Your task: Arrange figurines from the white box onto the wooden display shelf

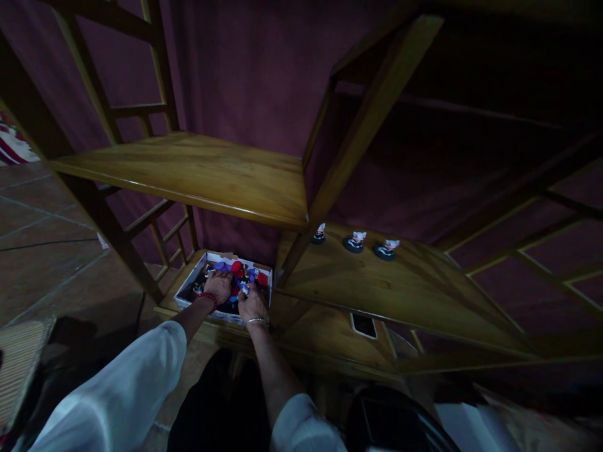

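A shallow white box [189, 274] on the bottom shelf holds several small figurines [237, 267] in red, blue and purple. Into its left half reaches my left hand [218, 287], a red bead bracelet on the wrist; its fingers rest among the pieces and their tips are hidden. At the box's right side, my right hand [253, 304] has closed fingers around a small white and blue figurine [245, 289]. Three small figurines with white heads and dark round bases, among them a middle figurine [357, 242], stand in a row on the shelf to the right.
A wooden shelf board [202, 176] overhangs the box, and a slanted wooden post [358, 144] rises to its right. A phone [363, 325] lies on the lower board. At bottom right is a dark glossy object [400, 420]. A slatted mat [23, 364] lies at left.
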The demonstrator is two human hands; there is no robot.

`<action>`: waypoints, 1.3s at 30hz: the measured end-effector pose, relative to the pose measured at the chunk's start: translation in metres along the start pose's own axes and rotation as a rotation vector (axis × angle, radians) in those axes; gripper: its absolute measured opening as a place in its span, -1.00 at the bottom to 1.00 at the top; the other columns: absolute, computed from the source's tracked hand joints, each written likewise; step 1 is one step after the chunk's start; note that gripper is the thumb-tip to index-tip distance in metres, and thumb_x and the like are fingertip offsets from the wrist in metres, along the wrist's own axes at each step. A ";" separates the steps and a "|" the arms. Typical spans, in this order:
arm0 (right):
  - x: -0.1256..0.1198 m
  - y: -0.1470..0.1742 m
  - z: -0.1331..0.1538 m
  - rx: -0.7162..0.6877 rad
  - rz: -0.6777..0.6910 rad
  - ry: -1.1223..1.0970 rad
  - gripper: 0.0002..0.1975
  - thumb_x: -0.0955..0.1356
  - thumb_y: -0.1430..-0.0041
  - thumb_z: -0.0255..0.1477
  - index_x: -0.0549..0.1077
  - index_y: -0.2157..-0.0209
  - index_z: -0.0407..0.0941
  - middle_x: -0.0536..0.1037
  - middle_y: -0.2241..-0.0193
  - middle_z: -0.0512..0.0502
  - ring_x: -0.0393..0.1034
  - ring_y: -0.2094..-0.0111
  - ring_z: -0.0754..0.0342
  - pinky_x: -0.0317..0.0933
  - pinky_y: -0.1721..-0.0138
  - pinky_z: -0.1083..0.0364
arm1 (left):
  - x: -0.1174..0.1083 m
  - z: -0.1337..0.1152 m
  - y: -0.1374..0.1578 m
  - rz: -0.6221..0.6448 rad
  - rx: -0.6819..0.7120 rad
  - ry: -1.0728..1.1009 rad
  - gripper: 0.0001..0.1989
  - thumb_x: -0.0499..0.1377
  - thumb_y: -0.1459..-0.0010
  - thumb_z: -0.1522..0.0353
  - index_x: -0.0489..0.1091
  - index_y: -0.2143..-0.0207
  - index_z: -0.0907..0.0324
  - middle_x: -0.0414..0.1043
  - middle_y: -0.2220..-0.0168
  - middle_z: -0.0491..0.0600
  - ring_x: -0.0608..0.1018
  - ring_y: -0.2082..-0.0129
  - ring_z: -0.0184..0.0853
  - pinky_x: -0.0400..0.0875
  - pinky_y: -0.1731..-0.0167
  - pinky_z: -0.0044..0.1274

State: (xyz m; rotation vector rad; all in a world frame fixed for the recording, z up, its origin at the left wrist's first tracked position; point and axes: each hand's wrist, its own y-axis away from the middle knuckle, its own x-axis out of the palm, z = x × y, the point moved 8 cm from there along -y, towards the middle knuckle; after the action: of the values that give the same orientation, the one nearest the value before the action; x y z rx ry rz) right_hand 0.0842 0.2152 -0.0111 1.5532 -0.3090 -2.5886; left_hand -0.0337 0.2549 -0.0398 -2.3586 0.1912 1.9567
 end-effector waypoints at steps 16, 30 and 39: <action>-0.002 0.001 0.001 0.013 0.011 -0.018 -0.70 0.17 -0.10 -0.33 0.30 0.11 -0.04 0.49 0.25 -0.09 0.36 0.20 0.07 0.16 0.26 0.15 | 0.002 0.004 0.002 0.014 -0.036 -0.008 -0.55 0.05 0.01 0.24 0.27 0.06 0.25 0.29 0.09 0.13 0.25 0.03 -0.12 0.02 0.03 -0.34; 0.002 0.002 -0.003 -0.015 -0.015 -0.049 -0.70 0.16 -0.12 -0.31 0.28 0.10 -0.03 0.48 0.21 -0.07 0.36 0.21 0.07 0.15 0.28 0.15 | -0.012 0.002 0.003 -0.026 -0.048 0.133 -0.63 0.07 0.02 0.33 0.29 0.12 0.25 0.21 0.09 0.15 0.26 0.03 -0.15 0.05 0.01 -0.35; -0.010 0.002 0.001 -0.030 -0.079 -0.235 -0.64 0.15 -0.12 -0.36 0.20 0.02 -0.07 0.44 0.14 -0.08 0.34 0.18 0.09 0.16 0.22 0.15 | -0.038 0.011 0.026 -0.209 -0.312 1.133 -0.66 0.14 0.14 0.50 0.31 0.22 0.25 0.21 0.10 0.06 0.30 0.07 -0.25 0.05 -0.01 -0.42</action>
State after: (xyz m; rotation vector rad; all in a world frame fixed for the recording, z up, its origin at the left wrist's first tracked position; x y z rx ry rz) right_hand 0.0884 0.2158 -0.0016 1.2775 -0.2309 -2.8271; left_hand -0.0547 0.2325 -0.0036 -3.2085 -0.3205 0.4002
